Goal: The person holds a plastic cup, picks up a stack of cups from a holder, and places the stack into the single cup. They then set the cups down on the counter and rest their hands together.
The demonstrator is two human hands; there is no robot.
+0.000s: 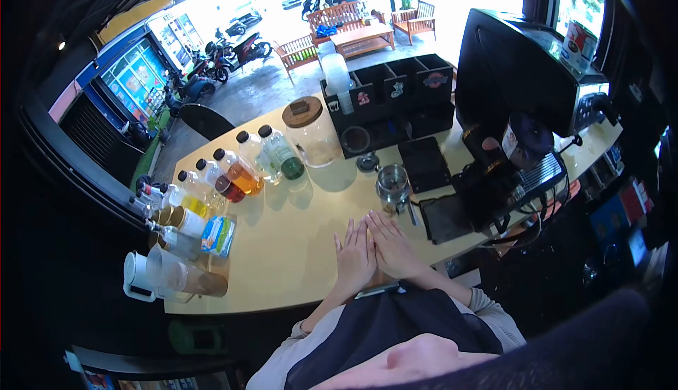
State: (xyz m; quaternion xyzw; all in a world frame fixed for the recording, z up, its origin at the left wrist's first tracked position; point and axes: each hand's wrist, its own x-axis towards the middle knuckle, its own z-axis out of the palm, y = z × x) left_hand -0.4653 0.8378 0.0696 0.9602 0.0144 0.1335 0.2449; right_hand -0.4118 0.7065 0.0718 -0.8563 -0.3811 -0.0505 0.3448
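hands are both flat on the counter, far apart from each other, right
Not quite. The head view shows the left hand and right hand flat on the counter, but pressed side by side, not far apart.

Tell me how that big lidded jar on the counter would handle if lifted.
The glass jar is probably fragile and slippery, being clear and smooth. It looks mostly empty, so likely light for its bulk. Its wooden lid may slip off if tilted.

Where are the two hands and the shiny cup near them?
left hand (354, 257), head view, on the back of the hand.
right hand (393, 245), head view, on the back of the hand.
shiny cup (393, 184), head view, on its side wall.
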